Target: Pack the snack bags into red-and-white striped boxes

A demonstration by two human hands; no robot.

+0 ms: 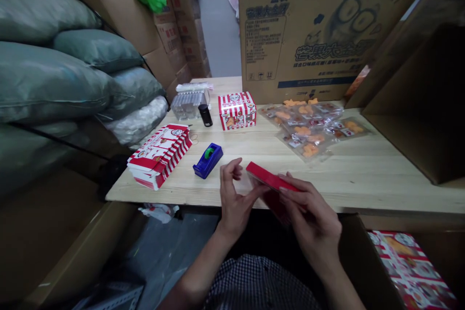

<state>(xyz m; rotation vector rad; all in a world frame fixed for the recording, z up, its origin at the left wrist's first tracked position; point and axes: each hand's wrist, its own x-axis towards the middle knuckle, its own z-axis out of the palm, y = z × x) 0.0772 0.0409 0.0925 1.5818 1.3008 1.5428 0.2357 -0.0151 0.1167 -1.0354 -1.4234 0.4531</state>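
My right hand (316, 208) holds a red cardboard box (272, 179) over the table's front edge, fingers and thumb pinching its right end. The box is tilted, with a narrow red side facing up; its lower part is shadowed and partly hidden. At its left is my left hand (234, 198), the thumb touching the box while the other fingers, bent, stand apart from it. A blue tape dispenser (208, 161) with a green roll sits left of my left hand. Behind it stands a red-and-white striped box (237, 110), folded into shape.
Flat striped cartons (160, 155) lie stacked at the table's left. A black cylinder (205, 115) stands beside clear plastic packs (189, 101). Clear packets with orange pieces (308, 128) lie right of centre. A large carton (298, 29) rises behind; an open carton (403, 261) with printed boxes is lower right.
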